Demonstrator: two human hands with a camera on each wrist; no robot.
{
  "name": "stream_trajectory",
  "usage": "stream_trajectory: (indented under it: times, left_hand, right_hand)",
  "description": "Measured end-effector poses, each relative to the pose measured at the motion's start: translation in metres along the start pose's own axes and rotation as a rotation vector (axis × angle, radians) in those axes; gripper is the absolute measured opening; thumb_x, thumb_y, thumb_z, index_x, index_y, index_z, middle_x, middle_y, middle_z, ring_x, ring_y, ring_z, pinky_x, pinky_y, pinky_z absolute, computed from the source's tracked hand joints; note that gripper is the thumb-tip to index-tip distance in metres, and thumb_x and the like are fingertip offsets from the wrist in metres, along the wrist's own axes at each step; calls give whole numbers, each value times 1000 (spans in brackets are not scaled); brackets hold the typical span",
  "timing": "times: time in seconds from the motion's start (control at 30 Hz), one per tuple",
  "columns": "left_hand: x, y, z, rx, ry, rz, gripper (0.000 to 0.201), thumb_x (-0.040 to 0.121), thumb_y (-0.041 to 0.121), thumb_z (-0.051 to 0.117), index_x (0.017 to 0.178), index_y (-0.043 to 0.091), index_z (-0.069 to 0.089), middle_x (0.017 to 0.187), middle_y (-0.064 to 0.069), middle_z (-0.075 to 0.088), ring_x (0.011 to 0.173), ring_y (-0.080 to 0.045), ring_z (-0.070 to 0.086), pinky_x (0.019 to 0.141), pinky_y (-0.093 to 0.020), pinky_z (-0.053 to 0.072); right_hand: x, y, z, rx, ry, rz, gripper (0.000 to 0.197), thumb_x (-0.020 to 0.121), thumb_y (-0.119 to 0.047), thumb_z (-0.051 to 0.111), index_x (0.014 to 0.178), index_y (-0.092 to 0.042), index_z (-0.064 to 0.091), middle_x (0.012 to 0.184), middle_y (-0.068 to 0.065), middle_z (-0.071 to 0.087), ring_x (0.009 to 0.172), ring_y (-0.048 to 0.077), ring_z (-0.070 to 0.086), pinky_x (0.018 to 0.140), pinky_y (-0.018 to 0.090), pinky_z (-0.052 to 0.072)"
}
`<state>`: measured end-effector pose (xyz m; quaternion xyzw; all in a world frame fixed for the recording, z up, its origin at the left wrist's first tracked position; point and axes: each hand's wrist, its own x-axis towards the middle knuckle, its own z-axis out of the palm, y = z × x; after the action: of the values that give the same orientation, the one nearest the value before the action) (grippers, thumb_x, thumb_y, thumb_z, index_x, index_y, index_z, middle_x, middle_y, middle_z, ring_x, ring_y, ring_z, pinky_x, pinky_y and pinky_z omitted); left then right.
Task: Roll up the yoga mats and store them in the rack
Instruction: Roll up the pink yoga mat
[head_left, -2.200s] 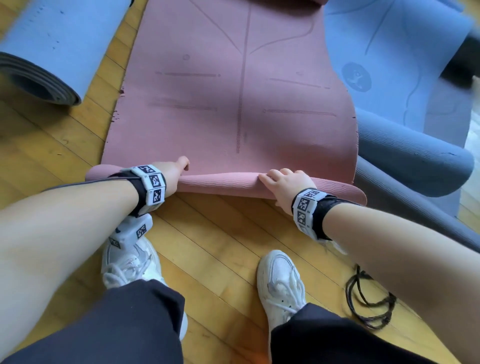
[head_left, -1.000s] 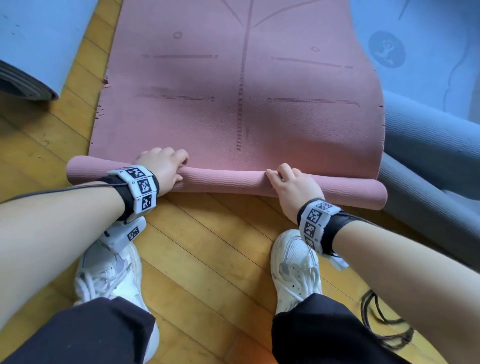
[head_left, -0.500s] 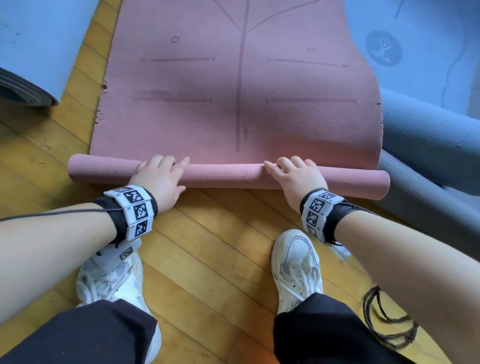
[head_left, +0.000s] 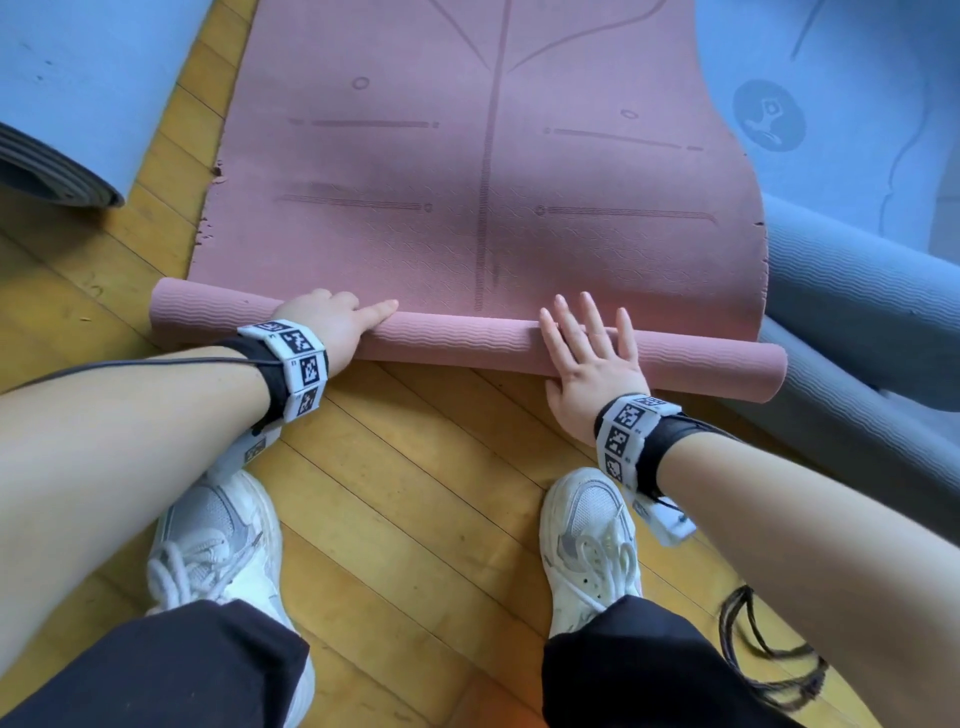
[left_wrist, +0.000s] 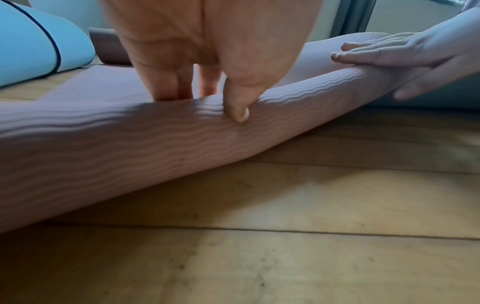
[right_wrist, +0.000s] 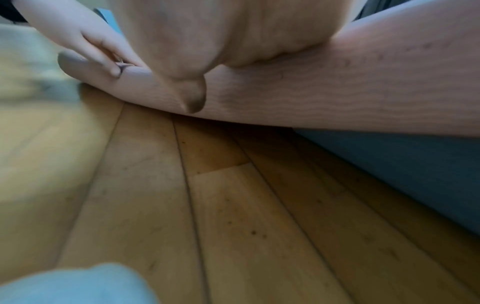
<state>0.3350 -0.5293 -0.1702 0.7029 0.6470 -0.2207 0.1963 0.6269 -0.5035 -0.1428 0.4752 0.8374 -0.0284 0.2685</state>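
Pink mat (head_left: 483, 218) part-rolled; left hand (head_left: 332, 325) grips roll, right hand (head_left: 592, 358) flat; no readable writing.

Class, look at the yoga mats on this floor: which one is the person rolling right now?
The pink mat in the middle. Both the left hand and the right hand rest on its rolled end; the blue mats on either side go untouched.

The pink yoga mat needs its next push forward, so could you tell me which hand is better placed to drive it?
Probably the right hand: it lies flat atop the roll, while the left hand is curled round it.
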Motion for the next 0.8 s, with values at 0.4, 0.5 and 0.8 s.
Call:
stream_trajectory:
  times: [0.4, 0.5, 0.8]
  left_hand:
    - [-9, 4, 5, 117, 92, -26, 61, 102, 37, 27, 152, 26, -4, 156, -9, 24, 142, -31, 23, 118, -41, 14]
    - [-6, 6, 10, 167, 43, -40, 72, 98, 53, 28, 152, 24, -8, 159, -11, 9, 145, -34, 14, 119, -42, 10]
    - [15, 5, 10, 206, 15, -95, 88, 94, 57, 40, 150, 21, -17, 160, -9, -1, 145, -37, 6, 118, -44, 6]
  right_hand:
    - [42, 15, -18, -113, -72, 11, 103, 79, -82, 26, 147, -24, -26, 155, 4, -29, 141, 30, -29, 111, 58, -17]
    - [48, 17, -22, -145, -58, 4, 106, 78, -83, 29, 148, -23, -24, 156, 5, -28, 142, 31, -28, 110, 59, -16]
    - [22, 11, -17, -137, 55, -59, 76, 99, -55, 23, 134, -27, -38, 146, 3, -40, 139, 28, -33, 105, 55, -26]
